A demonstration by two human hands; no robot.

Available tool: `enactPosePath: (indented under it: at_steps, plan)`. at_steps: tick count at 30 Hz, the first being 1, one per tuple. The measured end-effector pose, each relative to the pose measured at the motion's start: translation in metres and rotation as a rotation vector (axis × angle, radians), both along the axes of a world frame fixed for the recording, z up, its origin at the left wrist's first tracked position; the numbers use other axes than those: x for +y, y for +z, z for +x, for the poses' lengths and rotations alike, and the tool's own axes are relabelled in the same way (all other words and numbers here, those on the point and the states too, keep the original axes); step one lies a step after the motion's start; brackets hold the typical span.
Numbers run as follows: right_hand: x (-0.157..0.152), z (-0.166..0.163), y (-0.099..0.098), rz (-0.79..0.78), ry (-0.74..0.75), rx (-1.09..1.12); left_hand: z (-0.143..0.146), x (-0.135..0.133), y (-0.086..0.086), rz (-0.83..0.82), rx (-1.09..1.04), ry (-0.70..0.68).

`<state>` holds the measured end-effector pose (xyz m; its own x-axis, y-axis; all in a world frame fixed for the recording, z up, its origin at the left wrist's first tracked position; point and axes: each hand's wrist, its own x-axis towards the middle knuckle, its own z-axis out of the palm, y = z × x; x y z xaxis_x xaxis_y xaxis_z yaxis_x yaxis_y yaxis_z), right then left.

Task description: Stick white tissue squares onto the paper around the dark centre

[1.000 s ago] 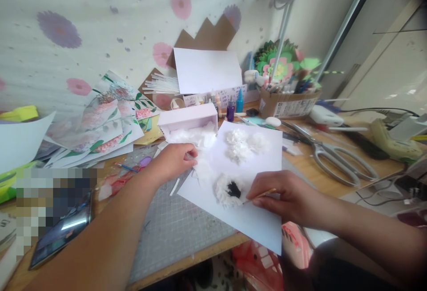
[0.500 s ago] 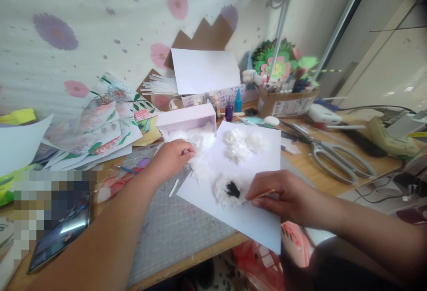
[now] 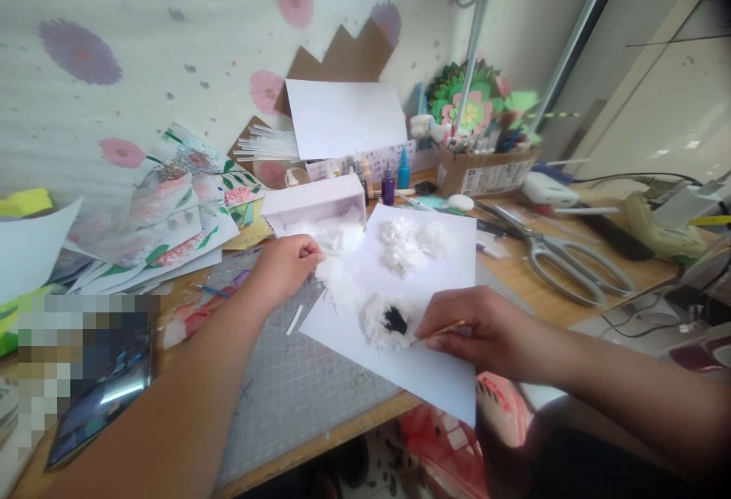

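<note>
Left hand (image 3: 285,263) pinches a white tissue scrap (image 3: 330,267) at ten o'clock of the black-centred paper flower (image 3: 378,325) on the white sheet (image 3: 434,377). Right hand (image 3: 474,327) pinches a thin stick (image 3: 441,329), its tip at the flower's three o'clock edge. Petal-fitting seems underway, and seating a scrap needs a light touch.

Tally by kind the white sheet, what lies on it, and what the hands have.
White sheet: 1
White paper flower with black centre: 1
Plain white flower cluster: 1
Thin stick, pinched in right hand: 1
Loose white scrap pile, at left hand: 1
Total: 5
</note>
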<state>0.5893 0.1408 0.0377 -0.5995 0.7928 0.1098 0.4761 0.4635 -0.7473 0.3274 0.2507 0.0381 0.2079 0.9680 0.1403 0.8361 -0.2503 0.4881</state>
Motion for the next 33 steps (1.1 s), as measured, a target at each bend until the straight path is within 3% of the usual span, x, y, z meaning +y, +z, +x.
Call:
enactPosePath:
  at_steps: [4,8,12,14,16,21,26,29,33]
  plan:
    - [0.0,0.0,0.0,0.003,0.005,0.001,0.002,-0.005,0.007,-0.047,-0.052,-0.044]
    - [0.0,0.0,0.0,0.007,0.008,0.003,0.014,-0.022,0.013,-0.159,-0.404,-0.146]
    - [0.001,0.0,-0.001,0.021,0.02,-0.011,0.04,-0.051,0.008,-0.342,-0.681,-0.324]
    - [0.0,0.0,-0.001,0.033,0.021,-0.023,0.053,-0.065,0.002,-0.476,-0.665,-0.351]
    - [0.0,0.0,-0.001,0.045,0.023,-0.046,0.063,-0.074,-0.006,-0.501,-0.58,-0.349]
    - [0.0,0.003,0.006,0.001,0.021,-0.046,0.068,-0.076,-0.018,-0.4,-0.32,-0.359]
    - [0.001,0.008,0.011,-0.097,-0.145,0.162,0.067,-0.074,-0.022,-0.297,-0.157,-0.356]
    - [0.001,0.006,0.01,-0.058,-0.187,0.206,0.067,-0.074,-0.024,-0.261,-0.107,-0.367]
    - [0.001,-0.001,0.003,0.023,-0.14,0.091,0.067,-0.075,-0.025,-0.252,-0.083,-0.373]
